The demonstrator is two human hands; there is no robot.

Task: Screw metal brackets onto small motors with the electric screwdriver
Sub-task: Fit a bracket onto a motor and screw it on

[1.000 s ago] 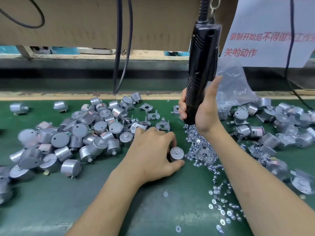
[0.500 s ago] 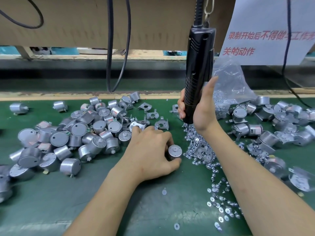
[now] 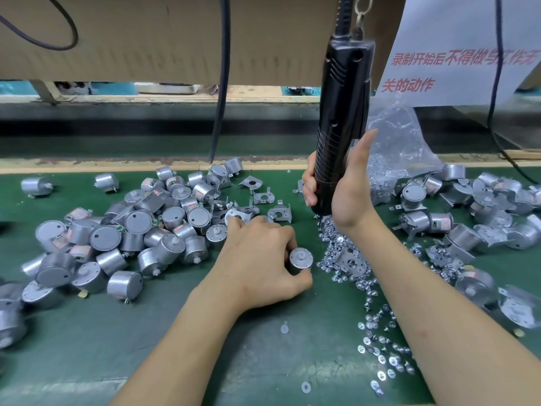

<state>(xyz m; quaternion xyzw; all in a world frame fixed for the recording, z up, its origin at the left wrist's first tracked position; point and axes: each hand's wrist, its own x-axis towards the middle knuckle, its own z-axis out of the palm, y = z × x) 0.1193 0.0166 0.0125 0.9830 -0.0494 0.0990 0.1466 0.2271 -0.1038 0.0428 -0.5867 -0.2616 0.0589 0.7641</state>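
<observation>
The left hand [image 3: 260, 262] lies low on the green table [image 3: 205, 356], thumb and curled fingers pinching a single motor [image 3: 301, 258] that stands on the mat, shaft end up. The right hand [image 3: 347, 189] is wrapped round the lower barrel of the black screwdriver [image 3: 344, 106], which hangs upright from a chain [image 3: 361, 7]. Its tip is hidden behind the hand, just above a spill of screws [image 3: 336, 244]. One bracket [image 3: 351, 259] lies flat among those screws, just right of the held motor. More brackets [image 3: 279, 213] are scattered beyond the left hand. A heap of bare motors [image 3: 131, 232] covers the table's left side, and bracketed motors [image 3: 424, 222] lie on the right. A clear bag [image 3: 401, 148] sits behind the right hand, under a sign [image 3: 462, 54] in red characters.
</observation>
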